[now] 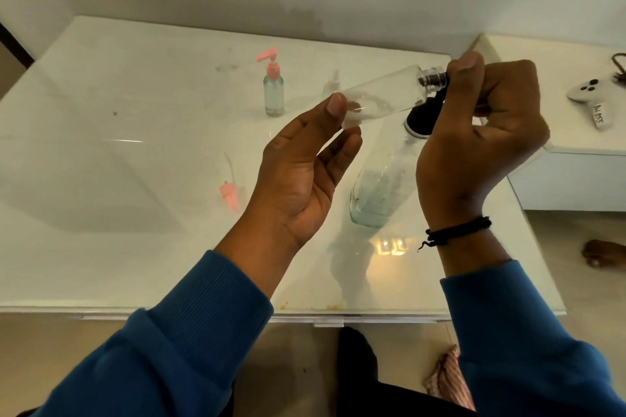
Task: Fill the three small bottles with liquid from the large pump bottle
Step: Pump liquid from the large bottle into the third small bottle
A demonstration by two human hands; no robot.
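The left hand (301, 159) holds a small clear plastic bottle (382, 96) by its base, thumb and fingertips pinching the rounded bottom end. The bottle is a smooth cylinder, lying nearly level with its threaded neck pointing right, uncapped. The right hand (481, 125) is curled over the black pump head (420, 118) of the large pump bottle (379, 186), fingers bent around the top, and the pump's nozzle meets the small bottle's open neck. The large bottle is clear ribbed plastic, standing on the table just beneath the hands, with a low layer of pale liquid at its bottom. A black cord bracelet (457, 230) circles the right wrist; both sleeves (189, 332) are ribbed blue knit.

Farther back on the glossy white glass-topped table (135, 112) stands another small clear bottle with a pink pump cap (273, 86), upright and well apart from the hands. Near the left hand a loose pink pump top with its thin clear tube (229, 186) lies flat on the glass. A faint pale bottle shape (333, 83) shows behind the held one, too blurred to tell more. On a white side unit at right rests a white game controller (589, 93)
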